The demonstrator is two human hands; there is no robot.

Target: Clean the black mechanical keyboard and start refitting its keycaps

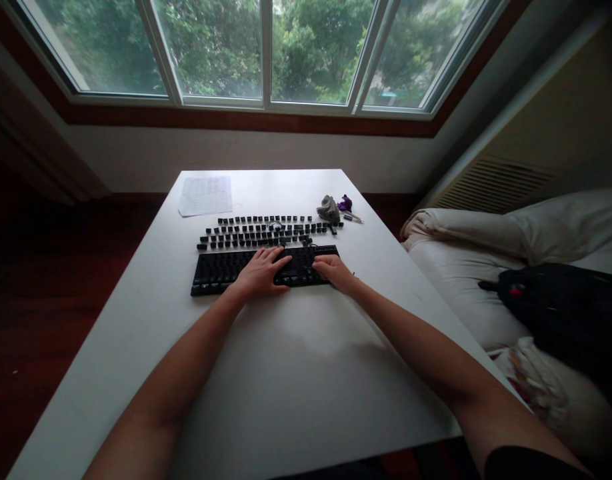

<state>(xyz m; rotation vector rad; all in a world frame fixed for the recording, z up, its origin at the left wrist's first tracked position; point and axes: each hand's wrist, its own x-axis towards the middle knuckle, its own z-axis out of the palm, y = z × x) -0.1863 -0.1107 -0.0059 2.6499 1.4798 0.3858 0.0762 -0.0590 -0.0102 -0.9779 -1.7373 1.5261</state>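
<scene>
A black keyboard lies across the white table in front of me. My left hand rests on its middle with the fingers spread. Over the keyboard's right part, my right hand is closed, fingertips down against it. Whatever those fingers may pinch is hidden. Just behind the keyboard, loose black keycaps stand in several rows. A cable partly shows among them.
On the white table, a printed sheet lies at the back left. A grey cloth, a purple cloth and a thin pen-like tool lie at the back right. A dark bag rests on the sofa to the right.
</scene>
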